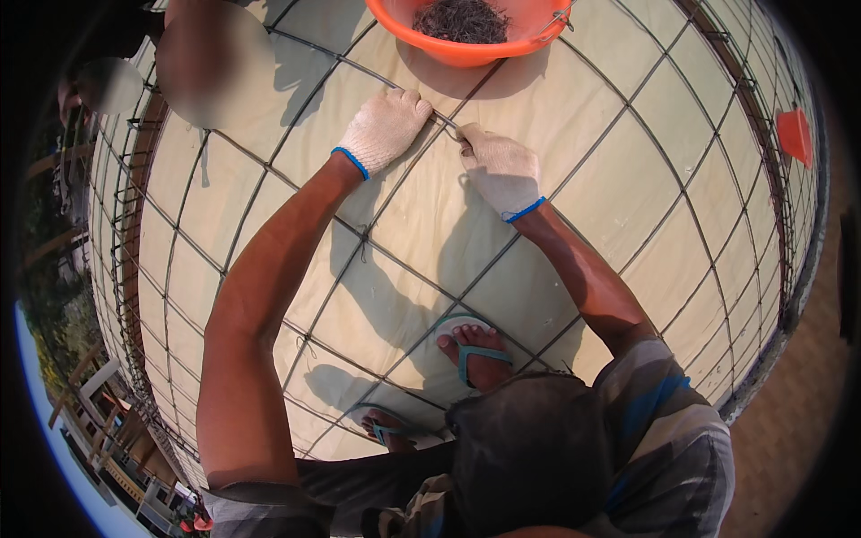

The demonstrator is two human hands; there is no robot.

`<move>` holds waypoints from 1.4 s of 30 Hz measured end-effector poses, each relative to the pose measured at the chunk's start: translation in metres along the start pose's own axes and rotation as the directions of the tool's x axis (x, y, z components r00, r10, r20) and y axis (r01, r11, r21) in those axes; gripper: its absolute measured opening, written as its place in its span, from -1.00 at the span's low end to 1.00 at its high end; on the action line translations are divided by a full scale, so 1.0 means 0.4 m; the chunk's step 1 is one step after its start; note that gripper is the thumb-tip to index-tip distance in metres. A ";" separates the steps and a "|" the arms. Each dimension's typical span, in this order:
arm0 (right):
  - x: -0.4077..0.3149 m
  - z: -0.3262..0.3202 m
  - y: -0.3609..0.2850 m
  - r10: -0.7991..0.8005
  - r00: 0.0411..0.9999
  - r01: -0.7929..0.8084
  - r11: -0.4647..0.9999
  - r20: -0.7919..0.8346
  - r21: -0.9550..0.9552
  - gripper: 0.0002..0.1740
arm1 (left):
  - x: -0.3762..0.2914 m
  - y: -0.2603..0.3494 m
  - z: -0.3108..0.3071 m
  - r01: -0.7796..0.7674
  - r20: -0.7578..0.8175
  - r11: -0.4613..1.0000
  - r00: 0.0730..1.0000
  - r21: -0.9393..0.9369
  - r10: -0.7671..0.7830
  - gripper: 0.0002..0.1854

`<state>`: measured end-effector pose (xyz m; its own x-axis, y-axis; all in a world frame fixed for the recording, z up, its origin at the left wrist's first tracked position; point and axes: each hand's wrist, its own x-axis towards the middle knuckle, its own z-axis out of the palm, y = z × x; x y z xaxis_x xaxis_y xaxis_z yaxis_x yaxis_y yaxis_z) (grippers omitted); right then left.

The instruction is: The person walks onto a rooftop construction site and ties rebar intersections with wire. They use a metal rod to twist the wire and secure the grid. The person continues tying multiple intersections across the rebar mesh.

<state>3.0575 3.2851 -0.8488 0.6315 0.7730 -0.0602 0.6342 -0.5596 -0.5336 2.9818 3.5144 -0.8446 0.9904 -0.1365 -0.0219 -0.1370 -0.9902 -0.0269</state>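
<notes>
A grid of thin steel reinforcing bars (414, 266) spreads over pale sheeting (403, 222). My left hand (389, 126), in a white knit glove with a blue cuff, is closed around one bar. To its right, my right hand (499, 165), gloved alike, has thumb and fingers pinched at the same bar, close to a crossing; whether it grips the bar or a small wire cannot be told. Just beyond both hands, an orange plastic basin (464, 50) holds a heap of dark wire pieces (461, 20). A wire tie (364, 238) sits on a crossing nearer me.
My sandaled feet (476, 350) stand among the bars. Long beam cages of rebar (128, 222) run along the left and right. A smaller orange container (794, 138) lies at the far right, near the slab's edge (767, 376). Another person's arm, partly blurred, shows at upper left.
</notes>
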 end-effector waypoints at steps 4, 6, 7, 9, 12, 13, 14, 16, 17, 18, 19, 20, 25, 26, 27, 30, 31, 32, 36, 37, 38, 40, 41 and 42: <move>0.019 -0.006 -0.002 0.023 0.998 -0.026 0.998 -0.051 -0.063 -0.73 | 0.014 0.053 -0.011 0.307 -0.002 0.916 0.948 -0.258 -0.318 -0.78; 0.025 -0.018 -0.009 0.065 0.998 -0.065 0.996 -0.005 -0.063 -0.72 | 0.015 0.108 -0.005 0.485 -0.035 0.765 0.835 -0.424 -0.549 -0.76; 0.030 -0.034 -0.015 0.094 0.995 -0.092 0.994 0.027 -0.060 -0.71 | 0.019 0.121 -0.009 0.553 0.022 0.597 0.744 -0.581 -0.667 -0.71; 0.038 -0.049 -0.011 0.107 0.993 -0.107 0.994 0.056 -0.014 -0.69 | 0.038 0.153 -0.027 0.570 0.207 0.174 0.541 -0.803 -0.815 -0.60; 0.059 -0.069 0.009 0.034 0.998 -0.039 0.994 0.049 0.103 -0.62 | 0.043 0.181 -0.040 0.278 0.460 -0.373 0.402 -0.885 -0.792 -0.52; 0.074 -0.078 -0.009 -0.014 0.999 0.007 0.990 0.050 0.138 -0.60 | 0.024 0.175 -0.018 0.146 0.494 -0.477 0.387 -0.867 -0.779 -0.52; 0.090 -0.086 -0.029 -0.062 0.997 0.053 0.984 0.048 0.172 -0.58 | 0.008 0.171 0.005 0.014 0.442 -0.484 0.430 -0.875 -0.787 -0.55; 0.115 -0.089 -0.029 -0.039 0.993 0.027 0.994 0.115 0.108 -0.56 | 0.013 0.186 -0.006 0.046 0.345 -0.371 0.487 -0.927 -0.802 -0.58; 0.128 -0.092 -0.025 -0.027 0.989 0.016 0.997 0.147 0.075 -0.54 | 0.016 0.193 -0.012 0.058 0.296 -0.312 0.515 -0.948 -0.804 -0.59; 0.141 -0.087 -0.017 -0.038 0.994 0.027 0.995 0.104 0.097 -0.55 | 0.019 0.188 -0.015 0.030 0.321 -0.358 0.519 -0.933 -0.792 -0.59; 0.152 -0.081 -0.009 -0.047 0.997 0.040 0.992 0.061 0.118 -0.55 | 0.023 0.182 -0.019 0.002 0.345 -0.404 0.524 -0.915 -0.779 -0.60; 0.158 -0.077 -0.001 -0.056 0.998 0.053 0.989 0.018 0.139 -0.56 | 0.026 0.177 -0.022 -0.026 0.368 -0.448 0.530 -0.893 -0.764 -0.60; 0.177 -0.096 -0.021 -0.058 0.986 0.020 0.972 0.156 0.236 -0.59 | -0.018 0.184 0.008 0.218 0.388 -0.327 0.373 -0.920 -0.843 -0.63; 0.170 -0.091 -0.012 -0.052 0.990 0.012 0.955 0.128 0.297 -0.59 | -0.027 0.192 0.016 0.394 0.371 -0.227 0.342 -0.891 -0.863 -0.64; 0.162 -0.088 -0.002 -0.032 0.991 -0.012 0.947 0.132 0.320 -0.59 | -0.026 0.211 0.008 0.480 0.221 -0.019 0.368 -0.877 -0.903 -0.61; 0.146 -0.076 0.010 0.004 0.990 -0.057 0.924 0.141 0.378 -0.59 | -0.004 0.211 -0.006 0.573 0.185 0.115 0.440 -0.812 -0.879 -0.56; 0.146 -0.071 0.001 -0.001 0.990 -0.054 0.919 0.141 0.390 -0.59 | 0.001 0.204 -0.008 0.578 0.199 0.129 0.470 -0.806 -0.860 -0.56; 0.148 -0.067 -0.007 -0.006 0.990 -0.052 0.914 0.140 0.402 -0.59 | 0.001 0.199 -0.010 0.582 0.214 0.142 0.499 -0.800 -0.840 -0.56; 0.191 -0.069 0.019 -0.142 0.977 0.094 0.955 0.156 0.282 -0.55 | 0.010 0.224 -0.027 0.562 0.311 0.059 0.539 -0.825 -0.783 -0.51; 0.208 -0.082 0.022 -0.176 0.963 0.130 0.967 0.205 0.217 -0.56 | 0.007 0.227 -0.029 0.563 0.318 0.057 0.545 -0.825 -0.775 -0.51; 0.216 -0.092 0.025 -0.203 0.945 0.168 0.974 0.256 0.153 -0.56 | 0.008 0.230 -0.030 0.563 0.326 0.057 0.554 -0.824 -0.767 -0.51; 0.222 -0.094 0.008 -0.201 0.942 0.152 0.970 0.268 0.193 -0.57 | 0.002 0.238 -0.011 0.603 0.117 0.324 0.576 -0.729 -0.809 -0.57; 0.225 -0.094 0.001 -0.197 0.941 0.141 0.967 0.274 0.211 -0.57 | 0.003 0.245 -0.001 0.615 0.012 0.445 0.594 -0.651 -0.805 -0.61; 0.220 -0.091 -0.004 -0.196 0.948 0.150 0.970 0.252 0.190 -0.58 | 0.009 0.264 -0.002 0.675 0.004 0.503 0.599 -0.541 -0.801 -0.61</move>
<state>3.1285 3.3433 -0.8227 0.3619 0.9176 -0.1645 0.6253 -0.3699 -0.6872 2.9708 3.4093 -0.8467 0.7032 0.7110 0.0048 0.6089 -0.6057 0.5121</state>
